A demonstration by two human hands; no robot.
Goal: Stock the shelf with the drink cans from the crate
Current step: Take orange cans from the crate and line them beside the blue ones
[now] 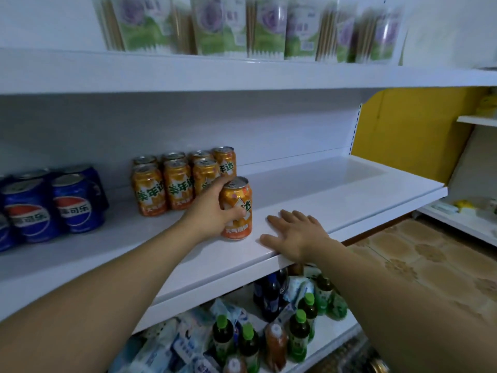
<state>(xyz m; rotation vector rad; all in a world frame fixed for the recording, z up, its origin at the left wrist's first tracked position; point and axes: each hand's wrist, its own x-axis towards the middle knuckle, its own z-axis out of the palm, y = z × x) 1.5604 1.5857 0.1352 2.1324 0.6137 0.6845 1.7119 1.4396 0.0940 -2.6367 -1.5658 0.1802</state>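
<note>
Head camera: left hand (212, 211) grips an orange can (238, 211) beside its row (177, 181), probably to extend it; right hand (295, 232) rests flat on the shelf (349, 195).

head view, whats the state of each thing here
left hand, gripping the held orange can round its side
held orange can, upright, on or low over the middle shelf
right hand, flat, fingers straight, on the shelf's front edge
orange cans, upright, grouped in rows
blue cans, upright, grouped left
green-capped bottles, upright on the lower shelf
</note>
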